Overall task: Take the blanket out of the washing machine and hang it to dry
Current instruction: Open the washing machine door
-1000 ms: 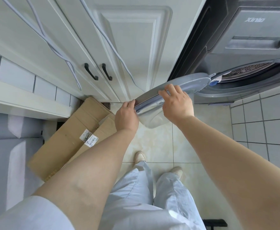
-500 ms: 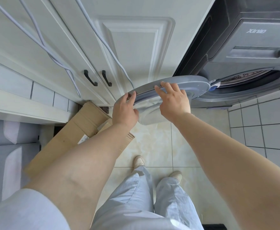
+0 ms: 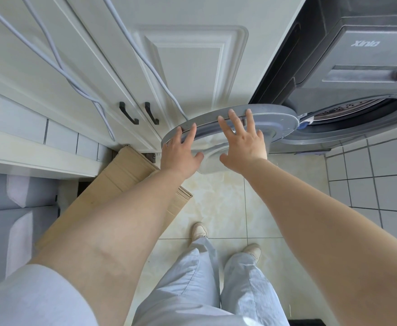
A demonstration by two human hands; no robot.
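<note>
Washing machine [image 3: 362,74]: door [image 3: 265,116] swung wide, drum [image 3: 348,110] exposed | left hand [image 3: 180,156]: fingers spread flat on door rim | right hand [image 3: 244,142]: fingers spread flat on door | blanket: cannot tell, not visible in drum.

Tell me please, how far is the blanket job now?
Done: the washing machine has its door swung open, showing the drum. In hand: the left hand and the right hand lie with straight fingers on the door. Left: no blanket shows, so taking it out and hanging it remain.
</note>
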